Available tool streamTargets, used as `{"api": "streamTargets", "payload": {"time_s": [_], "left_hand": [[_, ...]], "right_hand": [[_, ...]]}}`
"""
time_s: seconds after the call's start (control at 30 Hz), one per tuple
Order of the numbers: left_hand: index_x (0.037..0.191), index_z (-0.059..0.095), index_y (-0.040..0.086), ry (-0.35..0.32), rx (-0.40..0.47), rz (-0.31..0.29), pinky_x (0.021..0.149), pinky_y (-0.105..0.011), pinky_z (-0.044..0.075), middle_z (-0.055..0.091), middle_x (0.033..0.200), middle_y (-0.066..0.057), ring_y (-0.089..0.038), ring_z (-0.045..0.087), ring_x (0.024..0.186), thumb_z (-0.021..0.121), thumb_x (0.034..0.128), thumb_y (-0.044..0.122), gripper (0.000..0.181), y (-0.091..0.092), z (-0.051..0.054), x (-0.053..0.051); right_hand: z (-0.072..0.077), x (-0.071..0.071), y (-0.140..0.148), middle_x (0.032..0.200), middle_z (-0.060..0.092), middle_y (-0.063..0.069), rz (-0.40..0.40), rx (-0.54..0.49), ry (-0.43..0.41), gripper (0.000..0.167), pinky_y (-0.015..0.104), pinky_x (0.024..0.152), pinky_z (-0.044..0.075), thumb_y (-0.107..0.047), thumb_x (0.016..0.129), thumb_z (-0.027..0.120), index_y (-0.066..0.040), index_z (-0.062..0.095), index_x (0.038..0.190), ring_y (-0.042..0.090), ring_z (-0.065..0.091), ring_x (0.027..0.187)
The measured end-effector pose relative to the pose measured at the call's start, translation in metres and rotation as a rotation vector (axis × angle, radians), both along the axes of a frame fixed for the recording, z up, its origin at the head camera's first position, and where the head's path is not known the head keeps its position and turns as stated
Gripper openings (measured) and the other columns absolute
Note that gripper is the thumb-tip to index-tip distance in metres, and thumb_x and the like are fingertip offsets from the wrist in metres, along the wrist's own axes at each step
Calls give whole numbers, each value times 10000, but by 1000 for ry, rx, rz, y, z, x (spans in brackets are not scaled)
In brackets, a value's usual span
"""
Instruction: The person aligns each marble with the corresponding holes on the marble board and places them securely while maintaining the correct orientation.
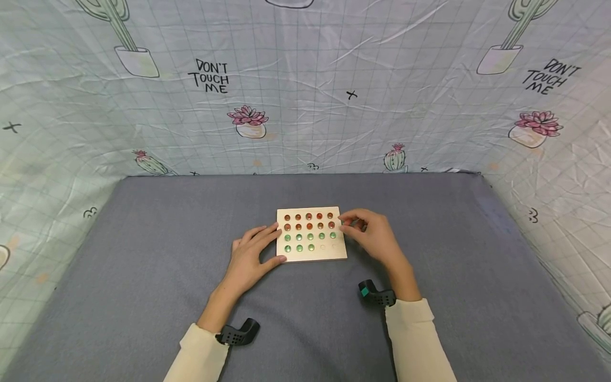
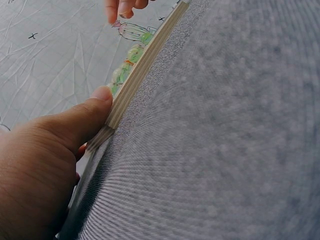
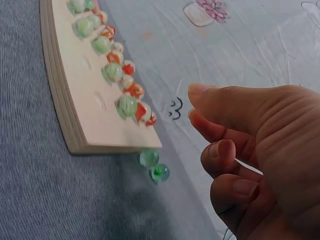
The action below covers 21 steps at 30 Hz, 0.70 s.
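A pale wooden board (image 1: 312, 254) lies flat, with hollows in rows. Orange-red marbles (image 1: 308, 216) fill its two far rows; green marbles (image 1: 310, 236) fill the third row and part of the nearest, where two hollows at the right are bare. My left hand (image 1: 250, 260) rests at the board's left side, its fingers extended to the left edge and the thumb (image 2: 102, 95) pressing the near-left corner. Off the right edge hovers my right hand (image 1: 374, 233), fingers loosely bent, thumb and index apart with nothing visible between them. Below it, two loose green marbles (image 3: 149, 158) sit beside the board.
A grey cloth (image 1: 191, 212) covers the table. Behind and at both sides hangs a pale printed curtain (image 1: 305, 106). Each wrist wears a black camera mount (image 1: 238, 332), near the cream sleeves (image 1: 200, 355).
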<state>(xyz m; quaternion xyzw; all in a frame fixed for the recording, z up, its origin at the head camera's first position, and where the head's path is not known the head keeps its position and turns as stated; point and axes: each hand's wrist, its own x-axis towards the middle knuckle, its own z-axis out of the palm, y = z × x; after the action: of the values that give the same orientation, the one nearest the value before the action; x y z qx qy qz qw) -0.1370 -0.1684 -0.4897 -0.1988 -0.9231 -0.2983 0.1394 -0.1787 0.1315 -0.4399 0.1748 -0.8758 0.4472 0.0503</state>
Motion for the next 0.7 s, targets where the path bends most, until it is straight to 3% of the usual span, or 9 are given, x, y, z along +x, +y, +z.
{"api": "streamTargets", "payload": {"time_s": [0.37, 0.7], "left_hand": [[1343, 581, 127, 1, -2, 9, 836, -464, 266, 487, 1424, -24, -267, 406, 1284, 789, 766, 387, 666, 0, -1, 0], [1352, 574, 140, -26, -8, 12, 850, -467, 265, 477, 1433, -9, -256, 395, 1294, 772, 781, 404, 659, 1, 1, 1]], "right_hand": [[-18, -8, 10, 817, 632, 1, -63, 39, -29, 200, 294, 564, 395, -141, 857, 738, -88, 724, 1049, 168, 508, 620], [-35, -11, 8, 807, 634, 14, -89, 61, 6, 212, 309, 569, 412, -129, 856, 737, -82, 723, 1063, 144, 513, 604]]}}
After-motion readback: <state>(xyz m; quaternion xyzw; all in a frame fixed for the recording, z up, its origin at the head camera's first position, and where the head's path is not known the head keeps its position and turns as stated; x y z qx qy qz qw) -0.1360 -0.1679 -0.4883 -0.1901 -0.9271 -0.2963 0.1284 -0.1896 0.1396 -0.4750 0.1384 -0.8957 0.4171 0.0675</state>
